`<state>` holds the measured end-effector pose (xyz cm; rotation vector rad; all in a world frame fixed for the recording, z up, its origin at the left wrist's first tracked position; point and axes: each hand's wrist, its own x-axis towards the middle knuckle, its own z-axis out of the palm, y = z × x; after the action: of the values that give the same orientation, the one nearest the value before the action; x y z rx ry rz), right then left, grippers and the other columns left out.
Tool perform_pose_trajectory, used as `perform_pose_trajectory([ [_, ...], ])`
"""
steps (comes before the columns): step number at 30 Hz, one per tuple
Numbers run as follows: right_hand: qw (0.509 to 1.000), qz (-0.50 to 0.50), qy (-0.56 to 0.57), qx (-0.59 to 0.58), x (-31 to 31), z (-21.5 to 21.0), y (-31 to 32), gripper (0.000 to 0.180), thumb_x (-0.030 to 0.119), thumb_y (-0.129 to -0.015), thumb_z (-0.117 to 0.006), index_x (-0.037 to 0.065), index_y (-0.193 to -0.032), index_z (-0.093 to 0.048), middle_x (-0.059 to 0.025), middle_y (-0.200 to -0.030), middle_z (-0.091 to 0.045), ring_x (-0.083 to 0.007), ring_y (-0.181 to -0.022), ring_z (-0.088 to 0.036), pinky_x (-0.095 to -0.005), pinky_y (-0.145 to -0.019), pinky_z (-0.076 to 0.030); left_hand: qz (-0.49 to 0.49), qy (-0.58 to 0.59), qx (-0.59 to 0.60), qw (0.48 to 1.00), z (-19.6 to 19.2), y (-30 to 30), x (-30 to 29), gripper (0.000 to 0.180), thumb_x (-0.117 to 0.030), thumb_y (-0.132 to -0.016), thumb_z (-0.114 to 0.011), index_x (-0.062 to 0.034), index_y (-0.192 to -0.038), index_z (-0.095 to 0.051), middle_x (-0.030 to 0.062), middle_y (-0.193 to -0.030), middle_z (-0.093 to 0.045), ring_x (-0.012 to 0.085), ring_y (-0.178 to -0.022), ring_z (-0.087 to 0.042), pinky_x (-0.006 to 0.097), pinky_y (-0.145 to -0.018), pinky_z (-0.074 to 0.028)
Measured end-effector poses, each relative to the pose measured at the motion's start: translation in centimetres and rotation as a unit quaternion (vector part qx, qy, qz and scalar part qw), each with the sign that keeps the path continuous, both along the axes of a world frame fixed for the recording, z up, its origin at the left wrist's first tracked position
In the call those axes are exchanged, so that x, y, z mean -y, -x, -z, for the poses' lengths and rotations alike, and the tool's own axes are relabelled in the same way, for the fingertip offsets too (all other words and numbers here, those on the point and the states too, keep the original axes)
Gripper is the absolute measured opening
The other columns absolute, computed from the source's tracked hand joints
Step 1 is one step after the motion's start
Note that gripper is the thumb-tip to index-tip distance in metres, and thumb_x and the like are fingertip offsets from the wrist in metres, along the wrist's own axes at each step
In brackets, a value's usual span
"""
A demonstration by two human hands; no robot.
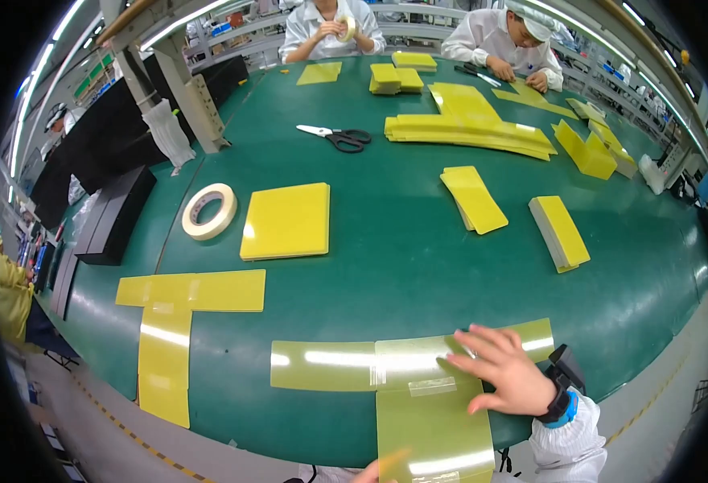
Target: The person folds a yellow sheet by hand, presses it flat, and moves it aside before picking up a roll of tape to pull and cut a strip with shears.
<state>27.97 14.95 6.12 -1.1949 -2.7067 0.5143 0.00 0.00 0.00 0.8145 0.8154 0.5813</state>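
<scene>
Right in front of me lies a T-shaped piece of translucent yellow plastic sheets [430, 414], its parts joined with strips of clear tape. My right hand [507, 374] is over its right arm, fingers spread, palm down, nothing gripped. At the lower edge of the view my left hand [370, 473] shows only in part, beside the lower end of the T's stem; its finger is blurred. To the left lies another taped yellow T-piece [166, 346]. A stack of square yellow sheets [286, 221] and a roll of cream tape [209, 212] sit beyond it.
Black-handled scissors [342, 138] lie farther back on the green table [354, 290]. Stacked yellow T-pieces [467, 129] and small yellow sheet stacks [475, 200] are to the right. Two people in white work across the table; one holds a tape roll [347, 30]. Black boxes [117, 217] stand left.
</scene>
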Motion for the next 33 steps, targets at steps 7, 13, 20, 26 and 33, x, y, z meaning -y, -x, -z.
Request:
perform_pose_trajectory([
  [7, 0.984, 0.018, 0.119, -0.132, -0.1, -1.3, -2.0, 0.097, 0.060, -0.064, -0.073, 0.014, -0.142, -0.036, -0.0176, -0.147, -0.030, -0.0397, -0.136, -0.024, -0.0522, -0.108, -0.021, -0.083, 0.170, 0.174, 0.966, -10.1, 1.7, -4.1, 0.045, -0.003, -0.093, -0.045, 0.0002, -0.137, -0.037, 0.0095, -0.135, -0.047, 0.0173, -0.122, -0.046, 0.029, -0.100, -0.039],
  [13, 0.994, -0.034, 0.078, -0.066, 2.8, -1.4, 1.8, 0.090, 0.059, -0.071, -0.070, 0.019, -0.143, -0.033, -0.0241, -0.148, -0.021, -0.0442, -0.136, -0.020, -0.0591, -0.107, -0.017, -0.013, 0.084, 0.064, 0.994, -11.8, 5.9, -7.2, 0.049, -0.017, -0.091, -0.052, -0.0019, -0.137, -0.039, 0.0114, -0.130, -0.049, 0.0189, -0.115, -0.048, 0.032, -0.095, -0.040],
  [20, 0.999, -0.030, -0.021, -0.011, 2.2, 0.2, 5.9, 0.076, 0.051, -0.080, -0.065, 0.017, -0.141, -0.035, -0.0302, -0.141, -0.028, -0.0442, -0.124, -0.031, -0.0527, -0.101, -0.025, -0.053, 0.047, -0.039, 0.997, -11.9, 10.0, -7.1, 0.040, -0.009, -0.093, -0.041, 0.0030, -0.132, -0.043, 0.0087, -0.123, -0.056, 0.0148, -0.107, -0.055, 0.027, -0.091, -0.044],
  [26, 0.991, 0.016, 0.070, -0.111, 0.0, -1.0, 7.9, 0.079, 0.035, -0.075, -0.071, 0.004, -0.137, -0.034, -0.0218, -0.126, -0.046, -0.0361, -0.117, -0.039, -0.0467, -0.099, -0.031, -0.074, 0.054, 0.064, 0.994, -8.7, 12.4, -6.9, 0.042, -0.007, -0.092, -0.040, 0.0059, -0.132, -0.041, 0.0113, -0.127, -0.053, 0.0180, -0.114, -0.053, 0.029, -0.097, -0.041],
  [33, 0.953, -0.002, 0.198, -0.231, -2.1, -3.6, 10.2, 0.075, 0.024, -0.073, -0.073, 0.006, -0.136, -0.038, -0.0197, -0.122, -0.043, -0.0316, -0.119, -0.040, -0.0357, -0.102, -0.036, -0.090, 0.005, 0.065, 0.994, -13.1, 15.5, -7.9, 0.039, -0.010, -0.091, -0.044, 0.0067, -0.127, -0.046, 0.0126, -0.123, -0.056, 0.0181, -0.109, -0.056, 0.029, -0.093, -0.043],
])
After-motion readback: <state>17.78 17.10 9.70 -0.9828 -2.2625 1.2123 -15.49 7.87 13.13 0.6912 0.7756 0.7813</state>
